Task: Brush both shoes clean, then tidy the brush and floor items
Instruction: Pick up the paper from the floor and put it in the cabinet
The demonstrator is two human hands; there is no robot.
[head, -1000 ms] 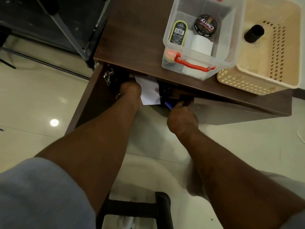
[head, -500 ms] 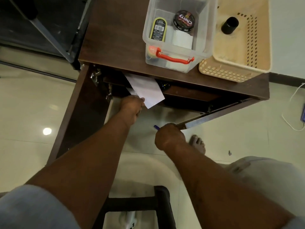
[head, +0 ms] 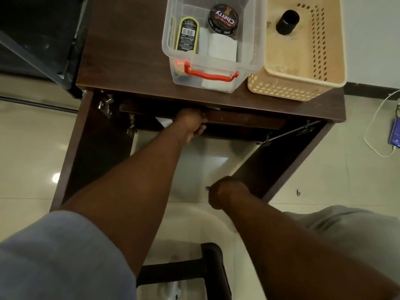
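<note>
Where the frame's lower edge cuts them off, two grey sleeves [head: 54, 256] give way to bare forearms, and a dark stool frame [head: 213, 269] shows between them at bottom centre. The right hand [head: 229, 194], lower centre, is curled into a fist around a blue pen [head: 207, 188] of which only the tip shows; it has pulled back from the cabinet door [head: 279, 167], which it touched half a second ago. The door now swings wide open at centre right. Further up, the left hand [head: 191, 124] reaches under the top of the cabinet [head: 129, 50]; its fingers are hidden in shadow, so I cannot tell its grip. The white paper [head: 164, 122], plainly visible before, is now only a sliver left of that wrist. At top centre a clear box [head: 179, 79] holds a polish tin [head: 223, 19], beside a beige basket [head: 281, 92]. No brush or shoes can be made out.
</note>
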